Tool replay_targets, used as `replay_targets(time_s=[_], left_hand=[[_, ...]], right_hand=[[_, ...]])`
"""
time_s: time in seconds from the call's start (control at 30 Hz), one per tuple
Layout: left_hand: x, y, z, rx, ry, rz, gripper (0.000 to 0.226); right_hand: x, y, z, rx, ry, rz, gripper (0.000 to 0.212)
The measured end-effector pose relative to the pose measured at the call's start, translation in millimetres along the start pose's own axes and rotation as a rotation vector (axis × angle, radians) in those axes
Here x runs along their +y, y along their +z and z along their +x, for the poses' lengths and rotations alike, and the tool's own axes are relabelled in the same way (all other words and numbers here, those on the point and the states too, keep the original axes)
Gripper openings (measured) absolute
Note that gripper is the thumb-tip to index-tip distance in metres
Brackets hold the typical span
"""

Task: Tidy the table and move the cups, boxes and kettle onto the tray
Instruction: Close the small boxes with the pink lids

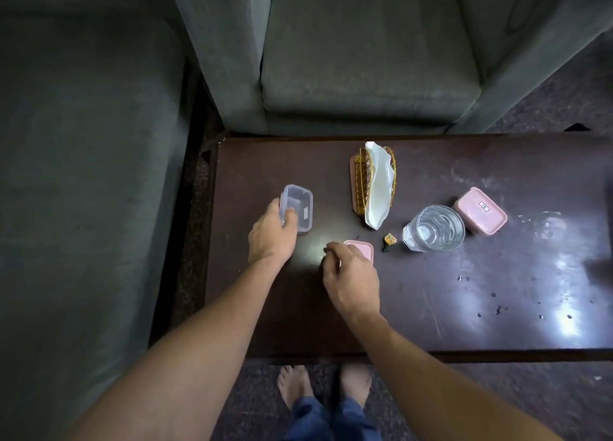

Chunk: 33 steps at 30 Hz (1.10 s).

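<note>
— So, what have I got hold of?

— Your left hand [272, 233] has its grip round the clear box [297, 208], with the thumb inside the open top and the fingers round the outer wall. The box is towards the left end of the desk [497, 291]. I can't tell whether it rests on the wood or is just off it.

— And the right?

— Your right hand [351, 279] is over the near-left edge of a small pink box [363, 250], fingers curled and tips drawn together. I can't tell whether that grip holds anything, because the hand hides it.

— The rest?

— A glass cup [434, 228] stands to the right of the small pink box, with a little orange wrapper [389, 240] between them. A larger pink box [481, 210], lid on, is just beside the cup, behind it and to its right. The wire napkin holder [360, 182] with white napkins [379, 185] stands further back, between the clear box and the cup. A grey sofa [365, 59] lies beyond the desk.
</note>
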<state>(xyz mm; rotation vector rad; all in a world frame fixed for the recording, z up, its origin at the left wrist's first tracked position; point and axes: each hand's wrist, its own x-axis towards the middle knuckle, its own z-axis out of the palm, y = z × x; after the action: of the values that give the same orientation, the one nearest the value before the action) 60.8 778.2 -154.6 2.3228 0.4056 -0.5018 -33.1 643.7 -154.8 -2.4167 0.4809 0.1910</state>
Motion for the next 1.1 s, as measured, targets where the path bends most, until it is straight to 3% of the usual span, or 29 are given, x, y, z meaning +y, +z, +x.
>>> replay_targets(time_s=[0.13,0.3,0.43,0.67,0.8,0.97,1.1], left_hand=[[-13,11,-26,-0.092,-0.011,-0.018,0.052],[-17,24,-58,0.02,0.043,0.099,0.048],[-20,35,-73,0.054,0.061,0.234,0.043],[-26,43,-81,0.023,0.052,0.348,0.048],[-28,39,-81,0.002,0.035,0.264,0.044],[-29,29,-79,-0.012,-0.007,0.108,0.041],[-29,21,-74,-0.035,-0.012,0.067,0.042]], right_hand=[[23,-15,-13,0.134,0.097,-0.008,0.022],[64,-30,-36,0.202,0.277,-0.095,0.019],[79,-27,-54,0.075,0.206,-0.195,0.025],[86,-18,-53,0.005,0.139,-0.265,0.025],[83,-23,-56,0.092,0.138,-0.22,0.021],[42,-20,-46,0.185,-0.087,-0.042,0.021],[14,-5,-19,0.197,-0.203,-0.059,0.022]])
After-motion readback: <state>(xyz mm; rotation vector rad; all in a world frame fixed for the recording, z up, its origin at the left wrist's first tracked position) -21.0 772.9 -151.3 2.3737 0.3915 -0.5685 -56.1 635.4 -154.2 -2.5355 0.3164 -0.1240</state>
